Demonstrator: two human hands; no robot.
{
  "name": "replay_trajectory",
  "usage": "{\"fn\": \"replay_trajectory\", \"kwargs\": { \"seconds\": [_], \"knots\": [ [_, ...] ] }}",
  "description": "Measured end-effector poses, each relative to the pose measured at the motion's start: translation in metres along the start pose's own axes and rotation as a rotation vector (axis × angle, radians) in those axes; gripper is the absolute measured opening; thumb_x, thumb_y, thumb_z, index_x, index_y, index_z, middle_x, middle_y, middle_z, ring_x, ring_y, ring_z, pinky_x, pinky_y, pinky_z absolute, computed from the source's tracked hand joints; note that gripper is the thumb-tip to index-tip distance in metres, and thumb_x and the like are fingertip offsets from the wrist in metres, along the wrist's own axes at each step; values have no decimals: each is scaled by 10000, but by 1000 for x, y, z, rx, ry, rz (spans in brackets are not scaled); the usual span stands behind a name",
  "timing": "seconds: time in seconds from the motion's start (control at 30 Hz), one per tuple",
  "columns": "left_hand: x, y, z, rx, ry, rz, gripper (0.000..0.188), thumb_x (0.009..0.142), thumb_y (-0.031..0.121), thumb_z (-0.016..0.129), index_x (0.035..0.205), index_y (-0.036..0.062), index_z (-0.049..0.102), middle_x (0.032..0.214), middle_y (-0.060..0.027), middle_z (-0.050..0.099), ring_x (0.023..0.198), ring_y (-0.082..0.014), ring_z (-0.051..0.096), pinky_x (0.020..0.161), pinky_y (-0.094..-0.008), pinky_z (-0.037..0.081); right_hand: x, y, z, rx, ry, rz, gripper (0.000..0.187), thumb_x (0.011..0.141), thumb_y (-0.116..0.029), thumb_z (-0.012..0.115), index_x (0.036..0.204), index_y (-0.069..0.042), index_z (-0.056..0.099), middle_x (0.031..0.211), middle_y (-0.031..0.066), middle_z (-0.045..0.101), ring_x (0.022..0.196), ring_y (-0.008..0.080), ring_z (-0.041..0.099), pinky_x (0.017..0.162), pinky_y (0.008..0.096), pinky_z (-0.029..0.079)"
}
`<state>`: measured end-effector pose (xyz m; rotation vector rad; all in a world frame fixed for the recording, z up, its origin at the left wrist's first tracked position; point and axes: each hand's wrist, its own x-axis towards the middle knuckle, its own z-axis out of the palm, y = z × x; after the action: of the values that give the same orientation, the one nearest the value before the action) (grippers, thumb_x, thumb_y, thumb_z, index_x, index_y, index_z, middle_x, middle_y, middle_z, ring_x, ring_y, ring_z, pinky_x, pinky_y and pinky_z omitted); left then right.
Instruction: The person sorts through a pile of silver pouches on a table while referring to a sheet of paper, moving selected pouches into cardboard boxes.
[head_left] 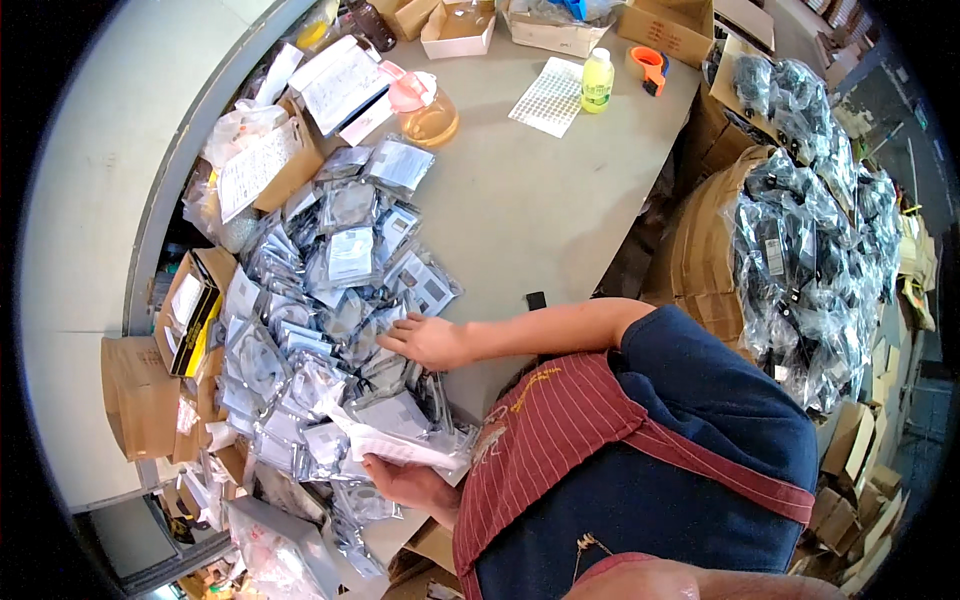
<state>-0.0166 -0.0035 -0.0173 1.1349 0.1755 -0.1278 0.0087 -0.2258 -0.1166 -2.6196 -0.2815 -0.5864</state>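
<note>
My left hand [412, 486] is closed around a white, partly see-through plastic bag [395, 443], held low over the near edge of a large pile. That pile is made of flat clear plastic bags [350, 255] with white cards and grey items inside. Across the pile's right side reaches my right hand [432, 341], its fingers apart and bent slightly down onto the bags. I see nothing gripped in it. What lies under its fingertips is partly hidden.
The grey table [520, 215] carries a pink-lidded jug [425, 112], a yellow-green bottle [597, 82], a sticker sheet [548, 97] and an orange tape dispenser [650, 70]. Cardboard boxes [140, 395] line the left edge. A large carton [705, 245] of bagged black items stands right.
</note>
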Motion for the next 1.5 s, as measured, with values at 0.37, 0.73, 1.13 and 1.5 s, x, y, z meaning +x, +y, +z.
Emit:
{"fn": "replay_trajectory", "kwargs": {
  "seconds": [0.37,0.73,1.13,1.5],
  "knots": [
    [-5,-11,-27,62,64,42,554,1006,354,454,1370,-63,422,1295,-186,537,1152,-296,551,955,-430,464,7,34,-94,215,295,230,379,797,-105,579,1173,-85,535,680,93,580,630,295,611,566,414,487],
    [6,-10,-23,1,94,38,424,1015,274,454,1301,-37,485,1260,-137,562,1147,-240,540,983,-395,425,-49,128,-156,558,-449,448,491,773,-39,565,1261,-85,536,835,87,648,764,181,615,691,342,493],
    [12,3,3,-31,76,0,237,998,200,490,1149,25,541,1125,-95,615,1044,-205,586,908,-355,446,-72,93,-135,54,41,703,482,780,-95,614,1256,-58,548,1113,170,637,992,334,633,790,432,520],
    [18,-1,6,-41,51,13,150,988,153,493,1049,29,552,1054,-87,632,987,-179,592,884,-329,440,-90,65,-108,-331,-486,479,784,691,-179,706,1402,-53,401,1414,195,415,1268,402,429,1089,580,278]
  ]
}}
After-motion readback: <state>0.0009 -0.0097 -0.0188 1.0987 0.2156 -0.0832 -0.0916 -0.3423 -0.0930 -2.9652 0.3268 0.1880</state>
